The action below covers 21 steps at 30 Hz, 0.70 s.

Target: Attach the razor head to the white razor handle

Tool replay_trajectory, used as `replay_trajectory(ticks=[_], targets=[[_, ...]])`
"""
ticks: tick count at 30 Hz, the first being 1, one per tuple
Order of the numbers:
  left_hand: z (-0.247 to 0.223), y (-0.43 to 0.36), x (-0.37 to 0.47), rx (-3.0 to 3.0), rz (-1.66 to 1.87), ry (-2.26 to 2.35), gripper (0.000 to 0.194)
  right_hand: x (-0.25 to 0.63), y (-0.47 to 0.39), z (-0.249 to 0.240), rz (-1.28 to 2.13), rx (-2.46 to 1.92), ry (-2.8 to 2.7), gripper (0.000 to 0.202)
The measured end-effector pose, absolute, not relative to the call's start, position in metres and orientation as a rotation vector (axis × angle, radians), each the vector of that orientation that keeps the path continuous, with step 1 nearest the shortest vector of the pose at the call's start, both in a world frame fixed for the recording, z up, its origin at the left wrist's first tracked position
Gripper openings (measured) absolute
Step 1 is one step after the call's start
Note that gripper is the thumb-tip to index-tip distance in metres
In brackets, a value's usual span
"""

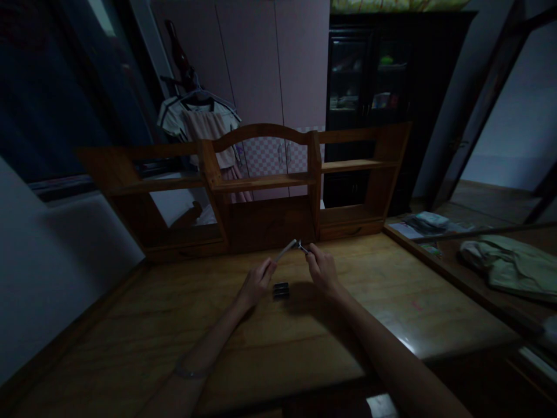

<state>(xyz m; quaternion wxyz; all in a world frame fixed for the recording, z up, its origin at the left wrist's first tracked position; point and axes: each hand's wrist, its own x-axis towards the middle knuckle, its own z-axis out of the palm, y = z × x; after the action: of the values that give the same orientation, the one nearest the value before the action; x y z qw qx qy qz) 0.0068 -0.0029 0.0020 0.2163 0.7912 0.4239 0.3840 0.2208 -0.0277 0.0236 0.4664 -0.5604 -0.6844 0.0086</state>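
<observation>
**Both hands on a small metal tool at the desk's far edge**

From the head view, the left hand [256,283] pinches the pale handle end of a slim silvery metal tool [289,248], and the right hand [321,268] grips its darker tip, fingers closed. The tool is raised over the wooden desk [165,325], near the wooden shelf unit [261,191]. Small dark blocks [281,290], perhaps batteries, lie between the hands.

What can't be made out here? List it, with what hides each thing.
- Slim metal tool, head view: too small and dim to identify; its ends sit inside the left hand and right hand.
- Small dark object on the desk: too dark and small to name.
- Cabinet contents: blurred by darkness behind glass.
- Cloth: cut off by the right edge.
</observation>
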Motion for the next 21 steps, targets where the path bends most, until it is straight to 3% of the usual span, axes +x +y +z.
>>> replay_trajectory(ticks=[21], targets=[[0.001,-0.0042,0.0073,2.184,1.074,1.195,0.036,0.223,-0.0248,0.0208,0.065,-1.365,-1.65,0.023]])
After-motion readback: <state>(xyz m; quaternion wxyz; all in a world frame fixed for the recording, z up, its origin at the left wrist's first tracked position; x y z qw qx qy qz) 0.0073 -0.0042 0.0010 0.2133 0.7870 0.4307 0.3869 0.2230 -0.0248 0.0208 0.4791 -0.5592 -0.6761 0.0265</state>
